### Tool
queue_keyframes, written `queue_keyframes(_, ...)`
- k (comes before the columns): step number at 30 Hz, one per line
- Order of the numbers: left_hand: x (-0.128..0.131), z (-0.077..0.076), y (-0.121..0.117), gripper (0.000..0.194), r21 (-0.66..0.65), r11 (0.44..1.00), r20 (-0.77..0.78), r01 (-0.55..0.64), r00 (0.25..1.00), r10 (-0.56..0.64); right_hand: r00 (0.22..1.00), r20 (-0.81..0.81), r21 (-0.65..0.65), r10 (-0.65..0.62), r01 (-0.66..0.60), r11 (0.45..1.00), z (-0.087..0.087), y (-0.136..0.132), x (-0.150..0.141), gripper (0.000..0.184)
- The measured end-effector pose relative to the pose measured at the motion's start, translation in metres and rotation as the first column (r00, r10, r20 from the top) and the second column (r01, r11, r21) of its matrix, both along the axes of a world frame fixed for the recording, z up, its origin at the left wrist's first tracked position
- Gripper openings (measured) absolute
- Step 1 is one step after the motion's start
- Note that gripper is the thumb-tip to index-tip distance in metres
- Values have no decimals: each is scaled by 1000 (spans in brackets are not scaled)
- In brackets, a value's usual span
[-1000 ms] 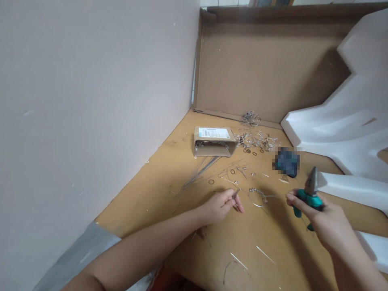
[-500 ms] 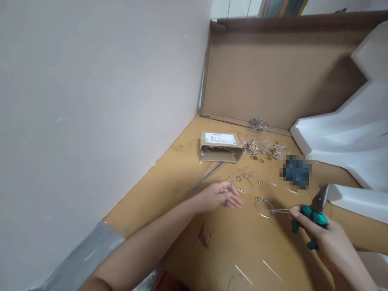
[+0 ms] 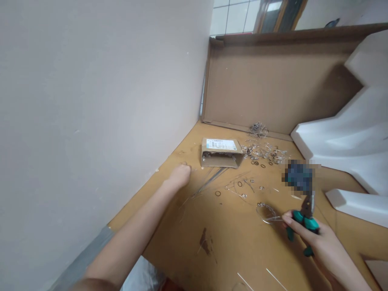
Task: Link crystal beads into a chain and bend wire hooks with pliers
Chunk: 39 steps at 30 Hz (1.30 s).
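My right hand [image 3: 318, 238] is wrapped round pliers [image 3: 307, 220] with green handles, their jaws pointing away from me. Between its thumb and forefinger it also pinches the ends of a thin wire ring [image 3: 266, 214], which has small clear beads or links on it. Off to the left, my left hand [image 3: 181, 174] is curled closed above the table near the wall. Its fingertips are turned away, so whatever they hold is hidden. To the right of that hand lies a bundle of straight grey wires [image 3: 209, 182].
A small labelled cardboard box [image 3: 222, 153] lies open toward me, beside a heap of small metal and clear pieces [image 3: 263, 151]. Dark rings [image 3: 218, 193] and loose wires are scattered around. A blurred-out dark object [image 3: 298, 176] and white foam [image 3: 342, 141] are at right.
My left hand has moved left and away from me, from beside the wire ring toward the wall, and its spread fingers have closed. My right hand keeps the pliers and wire ring.
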State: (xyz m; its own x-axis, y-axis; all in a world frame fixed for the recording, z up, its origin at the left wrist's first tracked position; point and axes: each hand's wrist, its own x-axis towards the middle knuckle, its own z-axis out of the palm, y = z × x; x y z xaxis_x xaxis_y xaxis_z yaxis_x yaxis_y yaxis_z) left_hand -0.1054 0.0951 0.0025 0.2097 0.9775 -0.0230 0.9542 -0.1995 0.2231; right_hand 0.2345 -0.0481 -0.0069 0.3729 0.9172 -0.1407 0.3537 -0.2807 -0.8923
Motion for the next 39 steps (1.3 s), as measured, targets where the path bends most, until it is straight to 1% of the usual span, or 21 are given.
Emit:
queue_keyframes(3, 25, 17, -27, 23, 41, 996, 83, 84, 993, -88, 998, 36, 18, 47, -48, 999, 2, 0, -6, 31)
queue_keyframes(4, 38, 21, -39, 28, 49, 989, 154, 139, 977, -145, 996, 53, 26, 70, -71, 997, 3, -1, -9, 29)
queue_keyframes(5, 52, 23, -52, 30, 24, 968, 354, 250, 903, -242, 993, 67, 36, 96, -99, 994, 5, -1, -13, 28)
queue_keyframes(6, 66, 22, -63, 30, -35, 920, 525, 390, 791, -316, 989, 77, 49, 124, -128, 991, 7, -1, -18, 26)
queue_keyframes(7, 80, 20, -73, 30, -96, 841, 646, 532, 676, -354, 984, 81, 60, 158, -163, 985, 9, -1, -23, 25)
queue_keyframes(8, 93, 16, -82, 29, -144, 764, 728, 629, 590, -349, 979, 77, 68, 191, -196, 978, 12, -1, -27, 25)
queue_keyframes(9, 105, 10, -87, 27, -193, 698, 790, 690, 531, -306, 972, 68, 67, 225, -229, 971, 14, -2, -31, 24)
queue_keyframes(10, 114, 4, -91, 25, -253, 622, 851, 741, 477, -222, 965, 54, 63, 255, -258, 964, 17, -2, -34, 23)
queue_keyframes(12, 124, -8, -92, 24, -371, 493, 904, 787, 428, -3, 948, 2, 55, 317, -317, 947, 20, -1, -38, 21)
queue_keyframes(14, 126, -16, -89, 22, -414, 380, 910, 828, 387, 148, 926, -94, 61, 365, -361, 931, 22, -1, -39, 18)
queue_keyframes(15, 125, -18, -88, 22, -418, 328, 907, 847, 371, 198, 911, -161, 66, 380, -374, 925, 21, -1, -40, 16)
queue_keyframes(17, 121, -21, -85, 27, -417, 253, 897, 873, 349, 272, 870, -317, 80, 377, -372, 925, 19, 0, -41, 17)
queue_keyframes(18, 119, -22, -85, 29, -413, 238, 892, 879, 337, 300, 851, -392, 90, 349, -342, 935, 17, 0, -43, 19)
queue_keyframes(20, 116, -21, -85, 30, -397, 254, 891, 882, 304, 338, 824, -502, 103, 264, -246, 964, 12, 1, -45, 25)
queue_keyframes(22, 116, -20, -86, 28, -382, 288, 895, 878, 274, 351, 814, -547, 112, 198, -163, 980, 9, 0, -48, 29)
queue_keyframes(24, 117, -18, -87, 29, -376, 304, 899, 875, 265, 350, 821, -538, 127, 192, -147, 981, 8, -1, -50, 31)
queue_keyframes(26, 118, -16, -88, 29, -375, 307, 900, 875, 263, 348, 835, -501, 124, 228, -191, 974, 9, -2, -51, 29)
queue_keyframes(29, 119, -16, -88, 29, -375, 281, 895, 884, 266, 357, 862, -422, 103, 283, -264, 959, 12, -3, -53, 26)
queue_keyframes(32, 118, -19, -88, 26, -393, 255, 885, 883, 287, 367, 901, -290, 121, 323, -301, 946, 15, -2, -55, 22)
queue_keyframes(36, 119, -24, -89, 24, -437, 268, 859, 858, 310, 406, 937, -104, 128, 334, -321, 939, 14, -1, -55, 24)
queue_keyframes(39, 121, -25, -91, 23, -458, 274, 846, 845, 320, 428, 937, -71, 122, 343, -333, 935, 13, -1, -56, 22)
